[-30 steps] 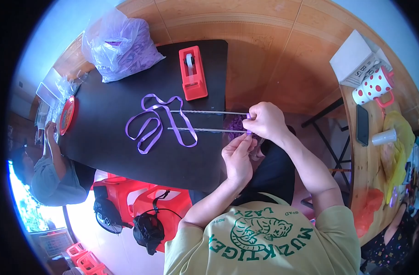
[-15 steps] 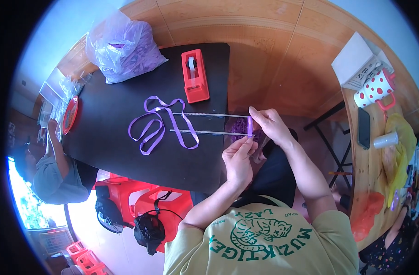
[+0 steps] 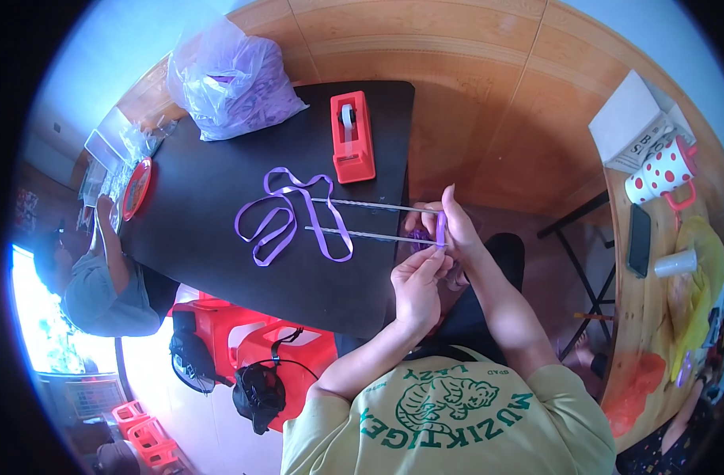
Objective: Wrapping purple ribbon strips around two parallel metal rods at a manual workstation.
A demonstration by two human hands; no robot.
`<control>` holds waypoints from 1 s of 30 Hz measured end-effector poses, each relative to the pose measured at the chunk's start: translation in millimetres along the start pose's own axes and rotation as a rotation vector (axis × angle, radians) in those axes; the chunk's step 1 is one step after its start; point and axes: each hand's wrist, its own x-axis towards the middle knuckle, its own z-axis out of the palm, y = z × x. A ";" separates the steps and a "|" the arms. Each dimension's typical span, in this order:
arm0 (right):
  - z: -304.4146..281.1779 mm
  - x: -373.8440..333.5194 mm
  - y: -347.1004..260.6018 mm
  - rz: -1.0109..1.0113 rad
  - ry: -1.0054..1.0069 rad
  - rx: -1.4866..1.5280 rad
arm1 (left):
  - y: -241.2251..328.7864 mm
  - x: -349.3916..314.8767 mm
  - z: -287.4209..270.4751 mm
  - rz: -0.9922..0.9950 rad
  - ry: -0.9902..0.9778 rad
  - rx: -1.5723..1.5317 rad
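Note:
Two thin twisted metal rods (image 3: 370,234) run roughly parallel from over the black table to my hands, past its right edge. A purple satin ribbon (image 3: 441,228) spans their near ends, and its long loose part lies in loops on the table, partly under the rods. My left hand (image 3: 417,285) is closed, thumb and fingers pinching the ribbon at the end of the nearer rod. Around the farther rod's end, my right hand (image 3: 462,229) has its thumb raised and its fingers stretched leftward behind the rod. Where those fingers touch is partly hidden.
On the black table (image 3: 196,190) are a red tape dispenser (image 3: 352,142), a bag of purple material (image 3: 239,91) and a red dish (image 3: 137,190). Red stools (image 3: 295,348) stand at left, near another person (image 3: 109,289). A wooden table (image 3: 635,348) at right bears a dotted cup (image 3: 659,170) and phone (image 3: 638,240).
My right thumb has lifted off the ribbon and the right fingers now reach out behind the far rod. The left hand keeps its pinch. The whole view has shifted slightly.

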 end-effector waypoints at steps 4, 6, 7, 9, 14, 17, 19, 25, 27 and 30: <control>3.9 -3.3 0.6 -0.049 -0.028 0.217 | 2.8 -0.8 0.5 -0.012 -0.003 0.001; 3.0 -8.1 -5.4 0.000 0.051 0.250 | 2.2 -0.2 -0.2 -0.011 -0.006 0.006; 2.6 -10.8 -8.7 0.049 0.127 0.285 | 1.7 0.1 -0.4 -0.008 -0.007 0.011; 6.7 -15.2 -17.9 0.083 0.178 0.320 | 2.3 0.4 -0.8 -0.010 -0.003 0.012; -5.5 -30.5 -25.2 -0.034 0.467 0.135 | 0.4 1.8 -1.9 -0.016 -0.005 0.015; -1.6 -55.6 -32.3 -0.294 0.765 -0.353 | 0.0 1.3 -0.8 -0.028 -0.003 -0.006; 10.6 -70.0 -39.1 -0.327 0.746 -0.528 | 2.3 0.0 -1.2 -0.017 0.011 0.005; 50.7 -74.6 -54.6 -0.384 0.621 -0.685 | 5.6 -1.3 0.4 -0.032 0.004 -0.020; 52.9 -69.7 -54.4 -0.392 0.591 -0.755 | 6.5 -1.8 2.3 -0.045 -0.003 -0.032; 54.5 -64.7 -51.4 -0.297 0.571 -0.831 | 7.6 -2.6 3.8 -0.060 0.005 -0.046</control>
